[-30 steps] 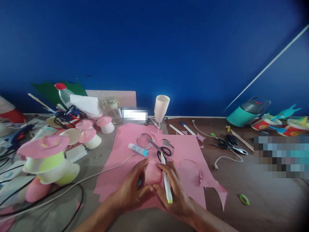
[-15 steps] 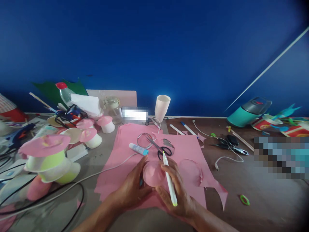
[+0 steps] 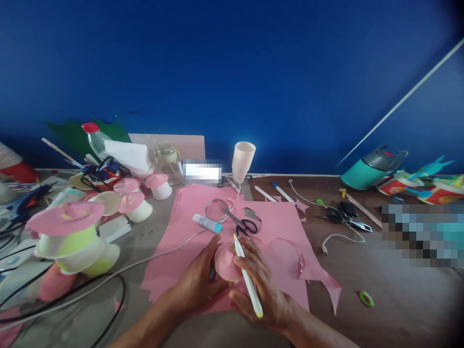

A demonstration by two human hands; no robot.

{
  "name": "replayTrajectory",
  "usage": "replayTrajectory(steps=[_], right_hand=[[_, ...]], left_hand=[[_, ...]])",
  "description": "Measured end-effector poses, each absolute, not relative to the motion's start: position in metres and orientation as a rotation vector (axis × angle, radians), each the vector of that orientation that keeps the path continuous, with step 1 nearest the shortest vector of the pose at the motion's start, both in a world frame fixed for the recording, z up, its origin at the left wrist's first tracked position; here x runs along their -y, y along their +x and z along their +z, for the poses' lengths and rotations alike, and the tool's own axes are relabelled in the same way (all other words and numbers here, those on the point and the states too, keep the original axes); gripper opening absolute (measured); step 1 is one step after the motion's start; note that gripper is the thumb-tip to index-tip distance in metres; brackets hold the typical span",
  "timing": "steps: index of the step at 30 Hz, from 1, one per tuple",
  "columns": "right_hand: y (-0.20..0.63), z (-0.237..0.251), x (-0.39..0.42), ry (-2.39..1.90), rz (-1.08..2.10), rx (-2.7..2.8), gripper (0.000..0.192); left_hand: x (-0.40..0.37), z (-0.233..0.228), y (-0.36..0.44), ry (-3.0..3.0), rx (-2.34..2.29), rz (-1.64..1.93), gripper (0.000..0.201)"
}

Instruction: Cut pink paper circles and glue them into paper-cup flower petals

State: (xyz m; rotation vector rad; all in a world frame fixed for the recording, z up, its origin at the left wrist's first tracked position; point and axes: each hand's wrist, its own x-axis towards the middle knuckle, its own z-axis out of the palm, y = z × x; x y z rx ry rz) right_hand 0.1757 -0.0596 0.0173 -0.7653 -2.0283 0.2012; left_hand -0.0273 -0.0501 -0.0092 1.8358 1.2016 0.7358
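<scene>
Between my hands is a shallow pink paper cone (image 3: 226, 263), its underside hidden. My left hand (image 3: 201, 273) curls around the cone's left side, thumb and fingers closed on it. In my right hand (image 3: 266, 285) a white marker (image 3: 248, 280) with yellow ends is held slantwise, its upper end pointing away from me over the cone's right edge. The right fingers lie close against the cone. Just beyond, scissors (image 3: 239, 220) and a glue stick (image 3: 207, 224) with a blue cap rest on pink paper sheets (image 3: 177, 246).
Paper cups with pink paper tops (image 3: 65, 217) crowd the left, near a glass jar (image 3: 168, 162) and black cables. Upright paper cups (image 3: 242, 162) stand at the back. A white cable (image 3: 155, 261) crosses the table. Right, there are markers (image 3: 282, 193), keys (image 3: 348, 212) and a turquoise flask (image 3: 373, 166).
My right hand has shifted slightly left with the marker, whose upper end now lies nearer the cone. The right thumb has come away a little. My left hand keeps its hold.
</scene>
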Motion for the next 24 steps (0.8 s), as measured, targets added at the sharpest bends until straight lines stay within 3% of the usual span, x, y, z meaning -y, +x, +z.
replayTrajectory(steps=[12, 20, 24], right_hand=[[0.173, 0.018, 0.055, -0.642, 0.246, 2.004, 0.05], [0.172, 0.016, 0.056, -0.633, 0.288, 1.98, 0.047], [0.173, 0.017, 0.059, -0.669, 0.303, 1.94, 0.048]], left_hand=[[0.05, -0.012, -0.028, 2.012, -1.084, 0.838, 0.076], [0.044, 0.013, -0.028, 2.126, -0.772, 0.916, 0.075], [0.045, 0.003, -0.03, 2.104, -0.894, 0.876, 0.076]])
